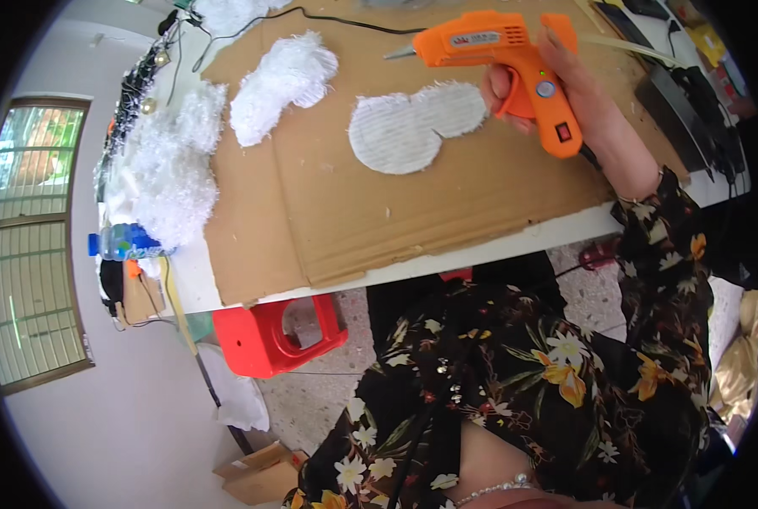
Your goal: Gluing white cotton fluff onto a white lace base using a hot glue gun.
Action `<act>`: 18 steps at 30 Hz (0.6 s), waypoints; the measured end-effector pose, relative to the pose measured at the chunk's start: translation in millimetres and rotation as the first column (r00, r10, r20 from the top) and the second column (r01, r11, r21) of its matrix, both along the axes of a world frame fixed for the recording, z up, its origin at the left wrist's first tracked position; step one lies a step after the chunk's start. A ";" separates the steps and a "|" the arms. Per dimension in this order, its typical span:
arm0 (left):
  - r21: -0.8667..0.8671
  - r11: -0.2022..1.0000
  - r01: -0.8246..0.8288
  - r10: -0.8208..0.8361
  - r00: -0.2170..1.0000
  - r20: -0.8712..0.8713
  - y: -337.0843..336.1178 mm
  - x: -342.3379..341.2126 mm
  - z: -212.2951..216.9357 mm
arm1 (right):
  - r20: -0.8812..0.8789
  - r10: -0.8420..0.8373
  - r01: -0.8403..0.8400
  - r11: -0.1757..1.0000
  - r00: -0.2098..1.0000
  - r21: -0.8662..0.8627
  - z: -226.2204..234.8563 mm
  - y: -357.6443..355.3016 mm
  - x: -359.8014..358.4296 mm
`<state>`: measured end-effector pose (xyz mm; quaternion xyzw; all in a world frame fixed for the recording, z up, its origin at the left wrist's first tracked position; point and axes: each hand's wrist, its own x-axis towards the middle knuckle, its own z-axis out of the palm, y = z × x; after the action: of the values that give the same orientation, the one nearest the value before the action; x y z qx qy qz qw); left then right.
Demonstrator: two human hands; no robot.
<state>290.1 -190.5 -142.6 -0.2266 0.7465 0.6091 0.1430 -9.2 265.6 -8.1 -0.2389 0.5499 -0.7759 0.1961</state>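
My right hand [584, 106] is wrapped round the handle of an orange hot glue gun [481, 41], fingers at its trigger and thumb near its back end. The gun is held up over the cardboard, its metal nozzle pointing left. A pale glue stick [625, 46] runs out behind it. Just below the gun lies a flat white fabric cutout [404, 127] with rounded lobes, its ribbed side up. To its left rests a fluffy white piece [281, 85] of similar shape. My left hand is out of view; only the left sleeve shows at the bottom.
A brown cardboard sheet [336, 220] covers much of the white table. White tinsel-like fluff [171, 170] heaps at the left, beside a blue-labelled bottle [129, 243]. A black cord [336, 19] crosses the back. Black boxes [672, 114] stand right; a red stool [260, 343] is below.
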 end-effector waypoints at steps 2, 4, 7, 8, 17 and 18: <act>0.057 0.998 0.003 -0.005 1.000 0.026 8.8 -1.4 -26.9 | -0.022 -0.121 0.122 0.991 0.992 0.044 11.1 -4.2 3.3; 0.117 0.993 0.018 -0.024 0.998 0.052 18.4 -6.6 -50.3 | 0.005 -0.100 0.100 0.995 0.995 0.030 7.5 -1.2 4.7; 0.195 0.980 0.034 -0.055 0.993 0.106 28.8 -10.7 -74.5 | -0.009 -0.095 0.095 0.995 0.995 0.010 14.1 -6.5 6.2; 0.213 0.977 0.024 -0.052 0.990 0.129 29.9 -5.5 -78.9 | -0.006 -0.093 0.093 0.996 0.996 0.013 13.6 -5.2 4.6; 0.244 0.910 0.334 -0.305 0.940 -0.150 87.9 -78.0 71.0 | -0.069 -0.111 0.115 0.992 0.991 0.044 -11.8 16.8 -14.8; 0.241 0.922 0.303 -0.277 0.951 -0.136 87.4 -86.9 94.6 | -0.056 -0.081 0.083 0.996 0.995 0.037 -17.5 15.0 -19.3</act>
<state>203.2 -103.1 -47.9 -0.0624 0.6920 0.6839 0.2226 -28.5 280.6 -25.6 -0.2331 0.5796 -0.7656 0.1538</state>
